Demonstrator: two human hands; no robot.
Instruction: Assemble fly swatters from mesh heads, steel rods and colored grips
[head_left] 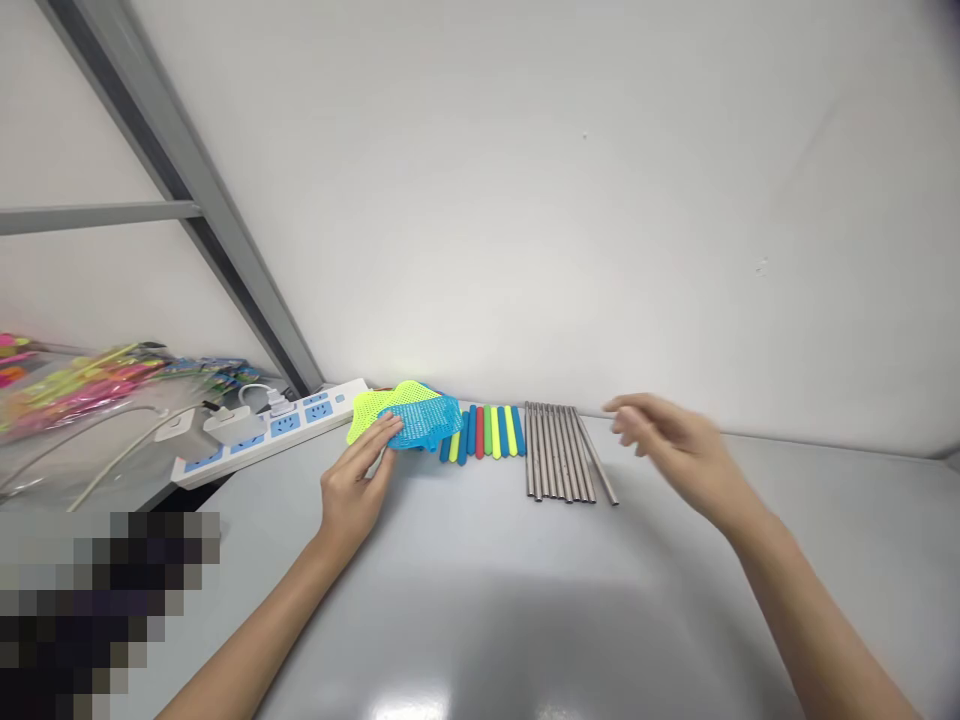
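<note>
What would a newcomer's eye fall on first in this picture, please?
Probably the bright yellow-green mesh piece and the blue mesh piece overlapping it, at the left hand's fingertips. Just right of them lies a row of coloured sticks, then grey metal tubes. Farther right, the slightly blurred right hand hovers above the table.

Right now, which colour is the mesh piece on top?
The top mesh piece is blue; head view shows it.

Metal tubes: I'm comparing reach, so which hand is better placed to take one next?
Probably the right hand: it looks empty and is close beside the metal tubes, while the left hand touches the blue mesh piece, with the coloured sticks in between.
</note>
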